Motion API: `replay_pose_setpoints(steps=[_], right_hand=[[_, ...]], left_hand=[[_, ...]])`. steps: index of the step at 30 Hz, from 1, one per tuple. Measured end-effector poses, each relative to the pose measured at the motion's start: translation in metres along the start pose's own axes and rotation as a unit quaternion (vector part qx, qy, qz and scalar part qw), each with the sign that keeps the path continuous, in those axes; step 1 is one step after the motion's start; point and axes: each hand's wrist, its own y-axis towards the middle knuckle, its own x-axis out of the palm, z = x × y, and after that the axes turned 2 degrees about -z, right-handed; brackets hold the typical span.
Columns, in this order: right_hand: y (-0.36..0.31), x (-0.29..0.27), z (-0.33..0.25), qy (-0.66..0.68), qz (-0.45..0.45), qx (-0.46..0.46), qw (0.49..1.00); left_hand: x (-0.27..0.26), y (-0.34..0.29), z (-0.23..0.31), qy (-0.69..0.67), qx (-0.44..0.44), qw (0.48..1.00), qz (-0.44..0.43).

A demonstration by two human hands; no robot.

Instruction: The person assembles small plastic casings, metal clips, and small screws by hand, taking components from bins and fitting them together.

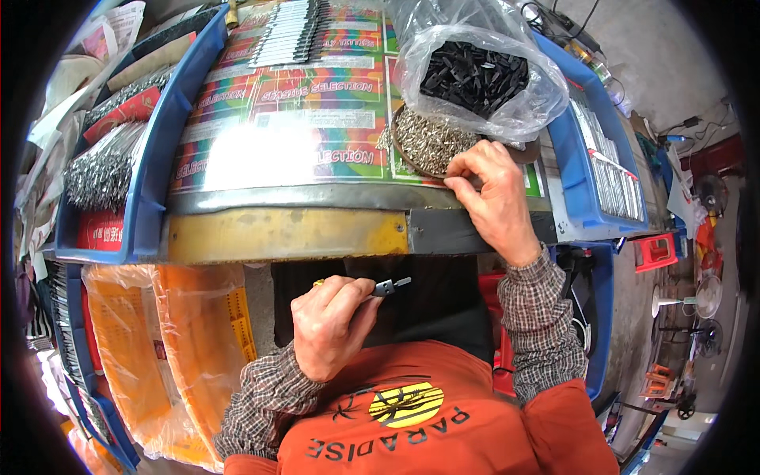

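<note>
The right hand (492,194) is covering the near rim of the round dish (412,162), and its fingertips are hiding whatever they are pinching among the small silvery metal pieces (431,141), each too small to make out. The clear plastic bag (475,71) is overlapping the dish's far side, and the picture's top edge is cutting off the bag's mouth. The left hand (328,328) is wrapping around most of a small grey part (389,286), leaving only its tip showing. Glare is washing out part of the colourful printed sheet (261,146).
</note>
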Motion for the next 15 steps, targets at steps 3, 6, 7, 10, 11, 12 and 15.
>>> replay_pose_setpoints(steps=[3, 6, 7, 10, 11, 12, 15], right_hand=[[0.001, -0.004, -0.001, 0.028, -0.011, 0.026, 0.999], [-0.007, -0.006, -0.016, 0.065, -0.001, 0.036, 0.997], [-0.012, -0.007, -0.022, 0.089, 0.001, 0.049, 0.995], [-0.034, -0.004, -0.045, 0.191, -0.024, 0.072, 0.979], [-0.041, -0.004, -0.054, 0.236, -0.033, 0.080, 0.968], [-0.048, -0.004, -0.058, 0.257, -0.051, 0.070, 0.962], [-0.062, 0.001, -0.067, 0.300, -0.084, 0.030, 0.950]], left_hand=[[-0.001, 0.001, 0.003, 0.000, -0.004, 1.000, -0.007], [-0.002, -0.001, 0.005, -0.007, -0.020, 1.000, -0.013], [-0.003, -0.002, 0.005, -0.016, -0.027, 0.999, -0.017], [-0.003, -0.005, 0.007, -0.019, -0.028, 0.999, -0.016], [-0.003, -0.005, 0.009, -0.020, -0.026, 0.999, -0.017], [-0.003, -0.004, 0.010, -0.016, -0.021, 0.999, -0.017], [-0.004, -0.003, 0.016, -0.017, -0.019, 0.999, -0.023]])
